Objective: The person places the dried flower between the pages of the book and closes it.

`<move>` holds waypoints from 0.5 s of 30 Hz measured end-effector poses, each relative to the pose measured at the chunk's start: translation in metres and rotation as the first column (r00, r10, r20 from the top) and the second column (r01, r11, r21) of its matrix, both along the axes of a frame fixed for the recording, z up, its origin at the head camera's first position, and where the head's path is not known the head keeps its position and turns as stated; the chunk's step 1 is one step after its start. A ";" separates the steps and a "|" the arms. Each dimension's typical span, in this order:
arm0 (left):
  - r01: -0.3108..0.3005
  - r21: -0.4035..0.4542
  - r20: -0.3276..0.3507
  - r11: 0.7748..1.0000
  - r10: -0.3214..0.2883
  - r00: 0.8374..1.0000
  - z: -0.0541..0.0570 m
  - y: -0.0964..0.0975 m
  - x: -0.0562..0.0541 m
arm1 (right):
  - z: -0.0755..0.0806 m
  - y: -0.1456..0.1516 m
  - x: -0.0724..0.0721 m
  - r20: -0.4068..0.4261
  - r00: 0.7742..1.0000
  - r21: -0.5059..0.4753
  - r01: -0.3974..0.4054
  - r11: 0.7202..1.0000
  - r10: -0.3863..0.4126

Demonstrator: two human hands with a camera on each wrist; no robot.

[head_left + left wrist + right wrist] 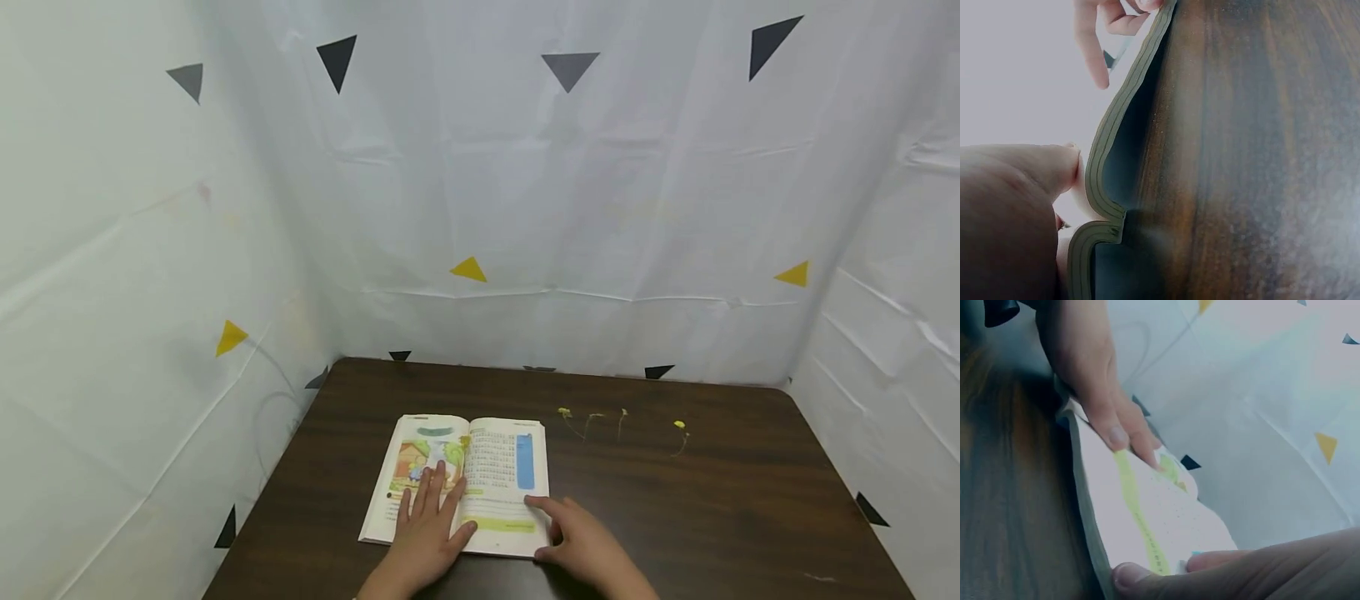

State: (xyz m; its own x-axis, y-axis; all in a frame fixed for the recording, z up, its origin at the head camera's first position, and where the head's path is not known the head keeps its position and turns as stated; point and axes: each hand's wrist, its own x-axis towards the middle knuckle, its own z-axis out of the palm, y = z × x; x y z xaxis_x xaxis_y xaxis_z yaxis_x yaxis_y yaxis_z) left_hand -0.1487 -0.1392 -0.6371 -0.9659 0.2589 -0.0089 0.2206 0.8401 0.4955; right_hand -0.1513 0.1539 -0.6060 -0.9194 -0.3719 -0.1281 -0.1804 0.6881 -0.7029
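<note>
An open book lies on the dark wooden table, showing a coloured picture on its left page and text with a blue box on its right page. My left hand rests on the left page with fingers spread and thumb reaching across the fold. At the right page's lower corner, my right hand holds the book's edge, thumb at the corner and index finger on the page. In the left wrist view, the thick page block shows edge-on, its right part arched above the table.
Several small yellow flowers on thin stems, such as this flower, lie on the table beyond and right of the book. White sheeting with black, grey and yellow triangles encloses the back and sides.
</note>
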 end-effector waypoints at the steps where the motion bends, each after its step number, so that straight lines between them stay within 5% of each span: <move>1: -0.001 0.003 0.001 1.000 0.001 1.000 0.000 -0.001 0.000 | -0.001 0.000 0.000 0.005 1.000 -0.005 0.002 1.000 -0.002; 15: 0.045 -0.028 0.001 0.999 -0.045 0.999 -0.002 -0.006 -0.003 | -0.022 -0.004 0.001 -0.107 0.986 -0.015 0.124 0.992 -0.124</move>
